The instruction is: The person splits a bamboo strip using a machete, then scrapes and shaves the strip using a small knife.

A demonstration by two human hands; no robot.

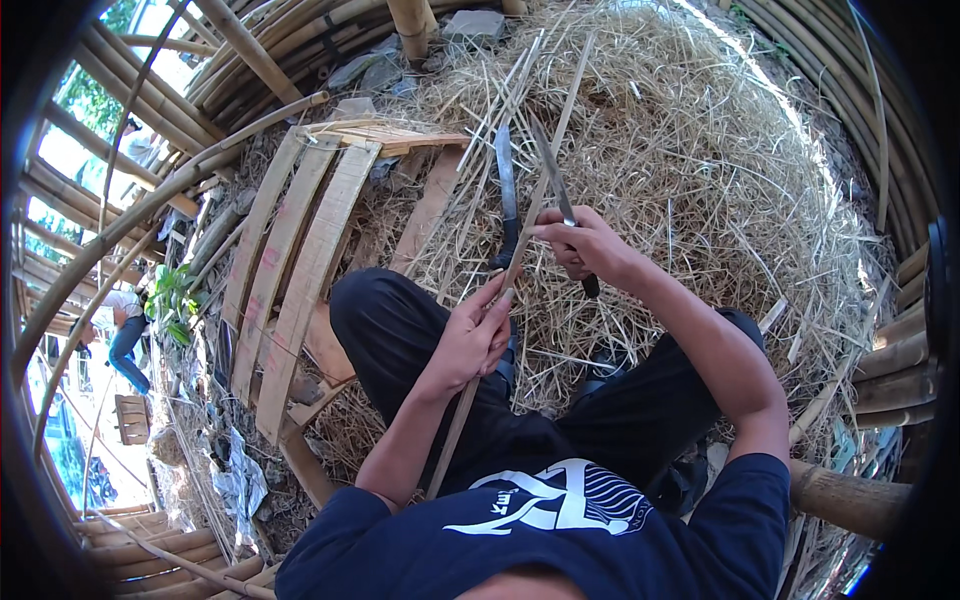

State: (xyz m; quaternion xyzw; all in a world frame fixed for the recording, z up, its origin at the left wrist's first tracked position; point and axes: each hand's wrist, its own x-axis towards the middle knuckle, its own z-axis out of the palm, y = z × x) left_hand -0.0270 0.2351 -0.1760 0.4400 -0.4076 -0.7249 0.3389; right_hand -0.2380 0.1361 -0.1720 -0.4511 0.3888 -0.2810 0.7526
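A long, thin bamboo strip (pixel 568 110) runs from beside my lap up and away over the straw. My left hand (pixel 474 335) is closed around its lower part, between my knees. In my right hand (pixel 585 245) is a knife (pixel 552 172), gripped by its dark handle, with the blade pointing away from me and lying close along the strip's right side. Whether the blade touches the strip I cannot tell. Just left of the strip, a machete (pixel 506 180) with a dark handle lies on the straw, past my left hand.
Straw and shavings (pixel 660 130) cover the ground ahead. A slatted wooden crate (pixel 310 250) lies at my left. Bamboo fencing (pixel 840 70) curves around the space, and a thick bamboo pole (pixel 850 498) juts in at my right. Another person (pixel 125 330) is beyond the fence, far left.
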